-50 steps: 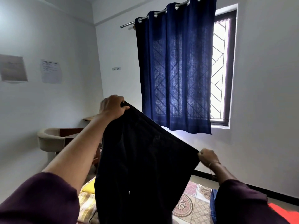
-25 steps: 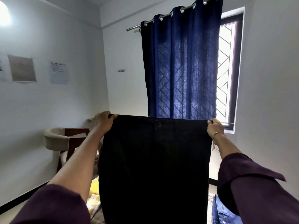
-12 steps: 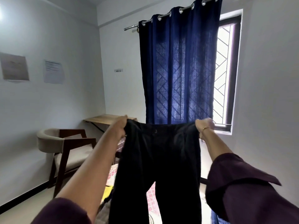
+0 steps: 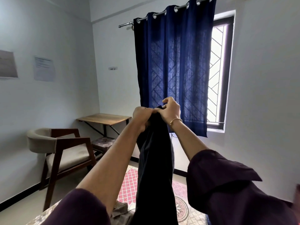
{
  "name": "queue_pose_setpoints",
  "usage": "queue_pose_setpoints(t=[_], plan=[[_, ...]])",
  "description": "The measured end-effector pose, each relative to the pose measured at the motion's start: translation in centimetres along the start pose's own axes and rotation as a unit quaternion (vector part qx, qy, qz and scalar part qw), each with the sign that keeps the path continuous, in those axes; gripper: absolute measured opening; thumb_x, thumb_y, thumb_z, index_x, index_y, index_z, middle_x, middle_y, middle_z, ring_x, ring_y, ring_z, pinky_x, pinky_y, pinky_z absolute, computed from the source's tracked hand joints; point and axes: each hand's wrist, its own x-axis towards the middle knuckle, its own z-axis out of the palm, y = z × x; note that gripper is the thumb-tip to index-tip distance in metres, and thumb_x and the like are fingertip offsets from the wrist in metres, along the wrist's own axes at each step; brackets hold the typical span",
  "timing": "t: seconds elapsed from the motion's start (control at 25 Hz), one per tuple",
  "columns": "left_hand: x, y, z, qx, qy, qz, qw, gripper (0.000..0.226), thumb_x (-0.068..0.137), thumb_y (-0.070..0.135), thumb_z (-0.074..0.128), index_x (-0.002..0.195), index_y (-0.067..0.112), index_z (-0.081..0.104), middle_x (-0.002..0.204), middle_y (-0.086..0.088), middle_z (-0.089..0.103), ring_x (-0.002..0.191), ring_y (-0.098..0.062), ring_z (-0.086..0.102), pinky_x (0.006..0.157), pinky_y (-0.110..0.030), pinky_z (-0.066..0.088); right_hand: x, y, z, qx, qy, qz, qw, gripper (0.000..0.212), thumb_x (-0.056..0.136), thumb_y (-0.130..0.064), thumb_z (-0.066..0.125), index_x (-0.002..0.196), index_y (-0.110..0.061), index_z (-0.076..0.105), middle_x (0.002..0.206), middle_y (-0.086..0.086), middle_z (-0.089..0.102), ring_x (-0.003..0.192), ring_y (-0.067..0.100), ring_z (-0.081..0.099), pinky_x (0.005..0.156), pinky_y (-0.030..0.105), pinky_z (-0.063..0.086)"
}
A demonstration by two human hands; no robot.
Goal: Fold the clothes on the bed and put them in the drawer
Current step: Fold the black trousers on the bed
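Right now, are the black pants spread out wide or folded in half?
Folded in half lengthwise: the left hand and right hand pinch the black pants together at the top, hanging narrow.

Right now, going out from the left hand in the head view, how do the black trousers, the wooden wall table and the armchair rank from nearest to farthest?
1. Black trousers: gripped at the top by the left hand, hanging straight down.
2. Wooden wall table: just to the left of the hand, against the far wall.
3. Armchair: farther left and lower, by the left wall.
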Motion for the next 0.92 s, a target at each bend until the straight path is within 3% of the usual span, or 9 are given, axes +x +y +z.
queue_pose_setpoints(t=[0.12, 0.2, 0.32, 0.44, 0.56, 0.68, 0.72, 0.8, 0.92], plan=[[-1.2, 0.8, -0.3, -0.136, -0.05, 0.025, 0.989, 0.017, 0.088, 0.005, 0.05, 0.075, 0.012, 0.058, 0.063, -0.004, 0.057, 0.052, -0.012, 0.054, 0.055, -0.025, 0.048, 0.3, -0.9, -0.5, 0.047, 0.044, 0.018, 0.998, 0.018, 0.076, -0.022, 0.075, 0.083, -0.014, 0.061, 0.088, 0.007, 0.068, 0.086, 0.021, 0.062, 0.083, 0.032, 0.049], [-1.0, 0.5, -1.0, -0.15, -0.089, 0.082, 0.981, 0.023, 0.093, 0.0, 0.048, 0.103, 0.018, 0.057, 0.078, -0.005, 0.062, 0.068, -0.014, 0.059, 0.073, -0.03, 0.053, 0.7, -1.8, -0.7, 0.091, 0.032, 0.007, 0.995, 0.014, 0.079, -0.018, 0.073, 0.076, -0.018, 0.059, 0.086, 0.006, 0.069, 0.084, 0.021, 0.065, 0.085, 0.035, 0.053], [-0.2, 0.7, -1.3, -0.004, -0.066, 0.205, 0.977, 0.041, 0.091, 0.003, 0.057, 0.13, 0.013, 0.054, 0.09, -0.001, 0.059, 0.082, -0.015, 0.059, 0.085, -0.03, 0.049, 0.8, -2.9, -1.3, 0.157, -0.014, 0.002, 0.988, 0.02, 0.084, -0.011, 0.067, 0.073, -0.022, 0.055, 0.082, 0.003, 0.066, 0.08, 0.018, 0.063, 0.085, 0.038, 0.054], [0.4, 2.4, -0.9, 0.174, 0.006, 0.285, 0.943, 0.035, 0.093, 0.024, 0.057, 0.126, 0.014, 0.058, 0.115, -0.003, 0.049, 0.11, -0.022, 0.052, 0.097, -0.027, 0.039, 0.5, -4.2, -2.3, 0.266, -0.051, 0.01, 0.963, 0.018, 0.09, -0.005, 0.059, 0.076, -0.016, 0.056, 0.078, 0.005, 0.064, 0.07, 0.013, 0.061, 0.074, 0.029, 0.054], [0.2, 5.3, -0.3, 0.371, 0.073, 0.304, 0.874, 0.037, 0.096, 0.044, 0.042, 0.12, 0.018, 0.055, 0.128, -0.003, 0.051, 0.124, -0.022, 0.038, 0.1, -0.035, 0.025, 0.7, -6.5, -4.2, 0.355, -0.064, 0.0, 0.933, 0.02, 0.094, 0.0, 0.048, 0.08, -0.012, 0.055, 0.073, 0.003, 0.06, 0.053, 0.002, 0.059, 0.055, 0.014, 0.05], [-0.3, 9.2, 0.9, 0.428, 0.153, 0.386, 0.803, 0.039, 0.098, 0.041, 0.038, 0.116, 0.01, 0.052, 0.12, -0.012, 0.057, 0.118, -0.029, 0.048, 0.1, -0.039, 0.027, 1.7, -8.7, -6.4, 0.418, -0.066, -0.01, 0.906, 0.018, 0.096, -0.004, 0.045, 0.086, -0.014, 0.056, 0.081, 0.007, 0.062, 0.062, 0.01, 0.059, 0.058, 0.02, 0.052], [-0.4, 10.6, 1.3, 0.445, 0.19, 0.401, 0.778, 0.038, 0.099, 0.04, 0.038, 0.117, 0.009, 0.051, 0.12, -0.013, 0.056, 0.115, -0.03, 0.049, 0.097, -0.038, 0.03, 2.1, -9.1, -6.7, 0.402, -0.049, -0.025, 0.914, 0.015, 0.096, -0.008, 0.047, 0.088, -0.016, 0.058, 0.093, 0.01, 0.062, 0.071, 0.013, 0.061, 0.064, 0.022, 0.053], [-0.3, 12.8, 1.8, 0.488, 0.248, 0.416, 0.726, 0.037, 0.1, 0.038, 0.036, 0.121, 0.011, 0.05, 0.121, -0.013, 0.054, 0.114, -0.03, 0.048, 0.094, -0.038, 0.03, 2.3, -9.3, -6.8, 0.267, 0.025, -0.071, 0.961, 0.004, 0.092, -0.017, 0.055, 0.089, -0.018, 0.058, 0.111, 0.01, 0.054, 0.086, 0.016, 0.058, 0.078, 0.028, 0.052], [-0.1, 15.6, 2.1, 0.567, 0.258, 0.45, 0.64, 0.036, 0.101, 0.036, 0.033, 0.123, 0.011, 0.047, 0.124, -0.015, 0.051, 0.115, -0.032, 0.046, 0.094, -0.04, 0.03, 0.8, -8.2, -5.9, 0.105, 0.079, -0.124, 0.983, 0.02, 0.085, -0.028, 0.066, 0.091, -0.011, 0.056, 0.097, 0.002, 0.051, 0.088, 0.017, 0.052, 0.082, 0.029, 0.044]])
